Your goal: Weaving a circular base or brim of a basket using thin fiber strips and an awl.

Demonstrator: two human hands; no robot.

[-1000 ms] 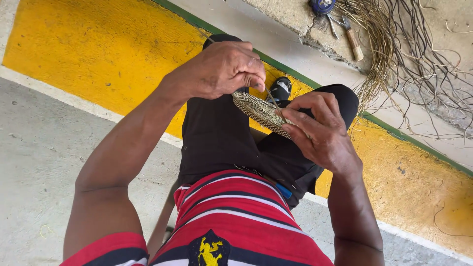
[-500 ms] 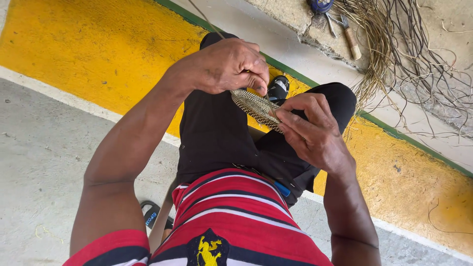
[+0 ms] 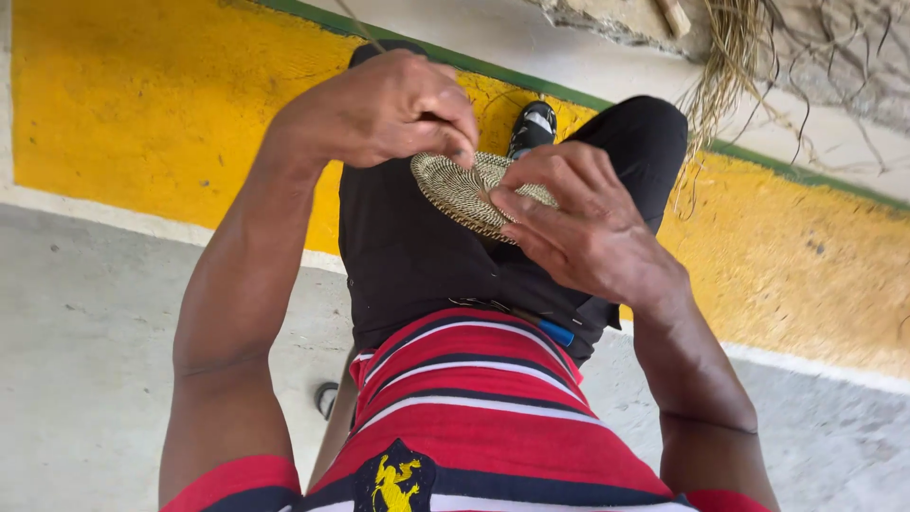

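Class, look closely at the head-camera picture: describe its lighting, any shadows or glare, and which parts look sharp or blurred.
Head view: soft, even daylight with no glare; faint shadow under the left hand on the woven disc; the right hand and the disc's weave are sharp; the dry fibres at the top edge look slightly soft; the steep downward angle foreshortens the body.

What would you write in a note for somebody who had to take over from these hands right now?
Left hand: closed, fingertips pinching at the far edge of the woven disc; a thin strand runs up from it.
Right hand: fingers spread over the disc's near right side, steadying it.
The disc is held over the lap, above the black trousers, tilted edge-on.
Loose dry fibres lie on the ground ahead, past the yellow stripe.
Done: a small flat coiled round is woven.
Left: the edge where the left hand pinches looks like the open working spot; how far it should grow cannot be told.
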